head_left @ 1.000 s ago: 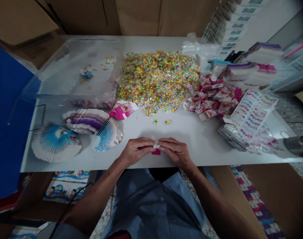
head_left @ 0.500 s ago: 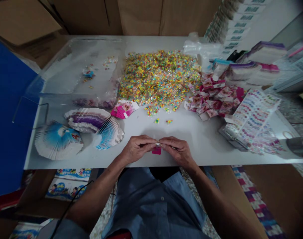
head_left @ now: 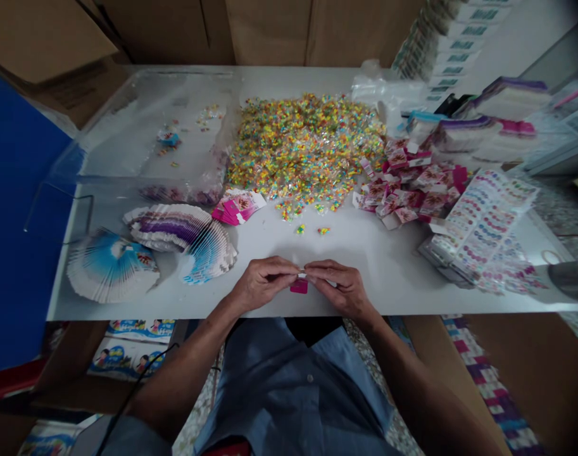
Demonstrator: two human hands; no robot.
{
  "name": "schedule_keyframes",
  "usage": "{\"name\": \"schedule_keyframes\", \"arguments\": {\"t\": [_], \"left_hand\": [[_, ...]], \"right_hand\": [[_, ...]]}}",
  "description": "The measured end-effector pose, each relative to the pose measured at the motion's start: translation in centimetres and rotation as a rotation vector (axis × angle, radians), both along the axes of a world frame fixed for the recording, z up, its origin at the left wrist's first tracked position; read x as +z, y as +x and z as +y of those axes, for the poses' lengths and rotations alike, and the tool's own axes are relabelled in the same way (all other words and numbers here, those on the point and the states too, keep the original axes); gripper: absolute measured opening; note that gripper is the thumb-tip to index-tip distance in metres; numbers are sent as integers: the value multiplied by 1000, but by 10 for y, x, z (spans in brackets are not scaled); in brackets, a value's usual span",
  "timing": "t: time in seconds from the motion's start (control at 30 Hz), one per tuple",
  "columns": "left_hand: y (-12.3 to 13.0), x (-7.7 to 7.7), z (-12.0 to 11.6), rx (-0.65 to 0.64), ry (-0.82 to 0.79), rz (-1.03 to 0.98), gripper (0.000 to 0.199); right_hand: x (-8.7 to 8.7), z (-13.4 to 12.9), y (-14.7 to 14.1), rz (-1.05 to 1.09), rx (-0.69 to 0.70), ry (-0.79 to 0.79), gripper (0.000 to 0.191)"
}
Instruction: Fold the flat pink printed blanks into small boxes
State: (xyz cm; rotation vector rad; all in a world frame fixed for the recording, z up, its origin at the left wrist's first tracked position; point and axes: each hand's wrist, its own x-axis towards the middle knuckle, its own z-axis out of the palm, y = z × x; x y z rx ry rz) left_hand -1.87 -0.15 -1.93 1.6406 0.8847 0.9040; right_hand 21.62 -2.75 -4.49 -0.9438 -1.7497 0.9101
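At the far left of the frame we see a big blue board (head_left: pixel 23 221). Next to it, on the left part of the white table (head_left: pixel 388 269), we find a blue and white fan of cards (head_left: pixel 106 278). A clear plastic bag (head_left: pixel 120 149) lies flat in the upper left, and below it a purple and white fan of cards (head_left: pixel 172 227) turns blue at its right end. Just past that, left of the middle, we spot some pink cards (head_left: pixel 238 208). In the lower middle, the left hand (head_left: pixel 264 284) has its thumb and fingers pinching a small pink and white piece (head_left: pixel 299 287). That piece sits between the two hands, near the front edge of the table, and its pink part hangs below the fingertips. Above it we see two tiny bright bits (head_left: pixel 323 231), and higher up, a large heap of bright little pieces (head_left: pixel 307 145). The right hand (head_left: pixel 340 286) pinches the same piece from the other side. Further right we see a pile of pink boxes (head_left: pixel 424 187), then sheets of round stickers (head_left: pixel 485 221), and at the right edge a shiny metal cup (head_left: pixel 573 280).
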Motion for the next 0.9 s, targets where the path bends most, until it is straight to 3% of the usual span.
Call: {"name": "schedule_keyframes", "arguments": {"t": [0.53, 0.9], "left_hand": [[1, -2, -1, -4, 6, 3, 25], [3, 1, -2, -15, 39, 9, 22]], "right_hand": [[4, 0, 3, -19, 14, 37, 28], [4, -5, -8, 0, -104, 157, 31]]}}
